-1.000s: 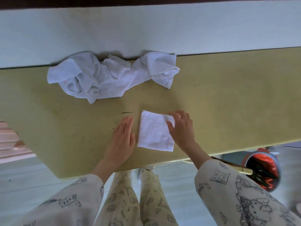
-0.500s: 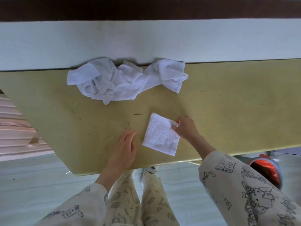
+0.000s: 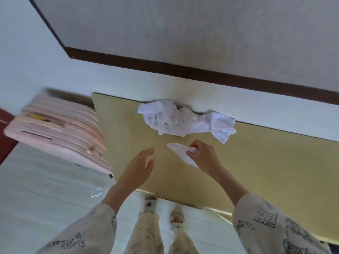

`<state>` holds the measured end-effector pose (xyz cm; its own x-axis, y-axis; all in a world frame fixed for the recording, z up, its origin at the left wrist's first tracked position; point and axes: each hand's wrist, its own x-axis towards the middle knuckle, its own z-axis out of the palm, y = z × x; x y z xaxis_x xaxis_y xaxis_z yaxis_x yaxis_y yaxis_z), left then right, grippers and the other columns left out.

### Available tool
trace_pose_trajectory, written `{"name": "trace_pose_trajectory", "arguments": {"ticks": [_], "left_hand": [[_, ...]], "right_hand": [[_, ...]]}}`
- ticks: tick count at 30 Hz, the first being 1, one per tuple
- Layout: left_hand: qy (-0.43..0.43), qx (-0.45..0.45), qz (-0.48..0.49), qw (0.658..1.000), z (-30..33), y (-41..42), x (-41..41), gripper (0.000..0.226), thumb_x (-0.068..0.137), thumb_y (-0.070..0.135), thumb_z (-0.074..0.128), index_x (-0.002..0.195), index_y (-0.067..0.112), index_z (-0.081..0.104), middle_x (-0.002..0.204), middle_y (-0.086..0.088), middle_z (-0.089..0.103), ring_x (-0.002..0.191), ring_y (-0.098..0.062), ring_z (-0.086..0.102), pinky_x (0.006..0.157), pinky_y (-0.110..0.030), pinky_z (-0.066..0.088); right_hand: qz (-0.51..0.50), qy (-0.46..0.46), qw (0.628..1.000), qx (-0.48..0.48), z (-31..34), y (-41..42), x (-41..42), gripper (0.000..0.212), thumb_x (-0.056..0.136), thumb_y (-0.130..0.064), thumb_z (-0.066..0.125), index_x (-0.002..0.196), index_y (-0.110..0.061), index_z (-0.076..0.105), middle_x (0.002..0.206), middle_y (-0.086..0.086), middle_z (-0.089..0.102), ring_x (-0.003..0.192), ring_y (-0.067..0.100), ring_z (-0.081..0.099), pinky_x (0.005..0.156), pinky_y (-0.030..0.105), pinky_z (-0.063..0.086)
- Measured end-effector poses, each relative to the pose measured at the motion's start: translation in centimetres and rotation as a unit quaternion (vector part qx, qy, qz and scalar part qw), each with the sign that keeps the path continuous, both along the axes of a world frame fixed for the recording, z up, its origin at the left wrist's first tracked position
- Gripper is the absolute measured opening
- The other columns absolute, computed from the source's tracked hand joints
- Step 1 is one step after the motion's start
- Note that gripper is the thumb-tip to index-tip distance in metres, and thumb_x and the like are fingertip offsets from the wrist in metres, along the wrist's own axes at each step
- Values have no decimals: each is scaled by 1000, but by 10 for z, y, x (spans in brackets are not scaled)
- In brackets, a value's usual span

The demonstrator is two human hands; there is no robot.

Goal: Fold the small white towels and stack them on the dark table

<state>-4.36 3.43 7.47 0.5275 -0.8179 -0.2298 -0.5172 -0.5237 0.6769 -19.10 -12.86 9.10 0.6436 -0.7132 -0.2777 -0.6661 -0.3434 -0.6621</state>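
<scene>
Centrally, the right hand (image 3: 203, 156) pinches a folded white towel (image 3: 180, 152) lifted above the yellow table (image 3: 266, 165); the left hand (image 3: 140, 165) hovers beside it, fingers relaxed. Crumpled towels (image 3: 185, 121) lie just above, at the table's far edge.

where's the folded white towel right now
In the head view, the small folded white towel is pinched in the right hand, lifted over the yellow table, just below the crumpled white towel pile.

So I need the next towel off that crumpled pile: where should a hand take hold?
Judging by its pose, pinch the loose corner of the crumpled towels that juts toward the person on the right. Come from the near right side with the free left hand; the wall blocks the far side.
</scene>
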Motion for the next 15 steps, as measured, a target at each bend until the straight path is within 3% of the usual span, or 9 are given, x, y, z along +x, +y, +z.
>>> {"name": "trace_pose_trajectory", "arguments": {"ticks": [5, 8, 11, 15], "left_hand": [[-61, -61, 96, 992, 53, 66, 3, 41, 93, 15, 48, 134, 16, 43, 124, 0, 55, 115, -16, 52, 97, -29, 40], [-91, -77, 158, 980, 78, 119, 5, 42, 94, 18, 48, 135, 19, 42, 128, 4, 52, 119, -11, 48, 97, -22, 35], [-117, -86, 229, 963, 102, 187, 6, 41, 94, 18, 49, 134, 18, 43, 131, 4, 51, 122, -12, 47, 99, -23, 36], [-164, -67, 339, 924, 129, 309, -7, 39, 94, 20, 48, 133, 18, 46, 131, 3, 52, 117, -13, 51, 96, -19, 36]], "right_hand": [[137, -64, 988, -12, 53, 44, 41, 5, 82, -15, 62, 84, -11, 60, 75, -4, 58, 71, 11, 52, 60, 16, 38], [210, -92, 973, -7, 79, 86, 69, 10, 82, -16, 62, 75, -19, 56, 66, -11, 53, 63, 5, 50, 64, 22, 39], [282, -107, 953, 9, 103, 143, 98, 5, 82, -17, 61, 86, -14, 59, 71, -10, 56, 66, 6, 51, 58, 14, 37], [392, -140, 909, 17, 132, 249, 134, 10, 80, -12, 64, 80, -17, 55, 68, -11, 54, 66, 6, 48, 58, 10, 35]]}}
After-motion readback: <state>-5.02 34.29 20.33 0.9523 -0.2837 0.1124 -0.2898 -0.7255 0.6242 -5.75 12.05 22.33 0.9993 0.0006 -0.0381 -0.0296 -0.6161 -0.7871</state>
